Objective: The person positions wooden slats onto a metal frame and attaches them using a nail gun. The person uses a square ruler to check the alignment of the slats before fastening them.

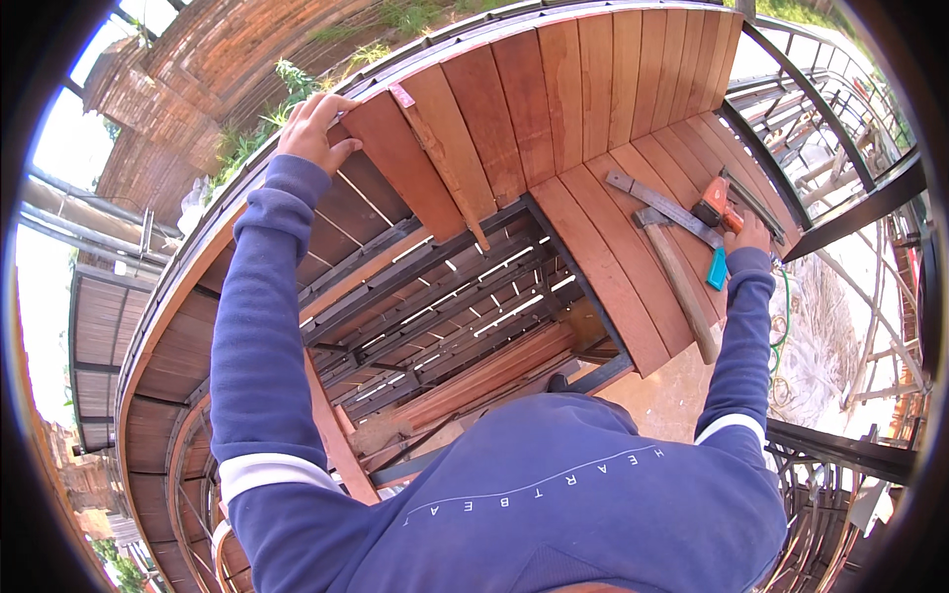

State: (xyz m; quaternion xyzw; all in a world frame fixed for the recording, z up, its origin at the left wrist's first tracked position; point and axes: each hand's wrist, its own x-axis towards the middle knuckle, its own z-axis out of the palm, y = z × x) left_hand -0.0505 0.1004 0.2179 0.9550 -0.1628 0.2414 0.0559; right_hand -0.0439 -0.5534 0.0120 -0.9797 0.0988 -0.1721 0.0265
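Note:
My left hand [314, 136] is at the upper end of a reddish-brown wooden plank [405, 163], its fingers over the top edge and its thumb near the plank's side. This plank leans against the backrest frame beside a lighter plank [445, 128], which has a pinkish mark at its top. On the slatted seat [603, 267] to the right, my right hand [749, 237] is closed around the handle of an orange and black nail gun [720, 205]. Next to it lie a metal square [662, 206], a hammer with a wooden handle [680, 282] and a small teal object [717, 269].
Fitted planks [563, 89] line the curved backrest. Between the seat and my body, an open dark metal frame [455, 287] shows loose boards [484, 371] below. A green hose [781, 326] hangs at the right, near metal bars. Beyond the backrest stands a brick wall [188, 94].

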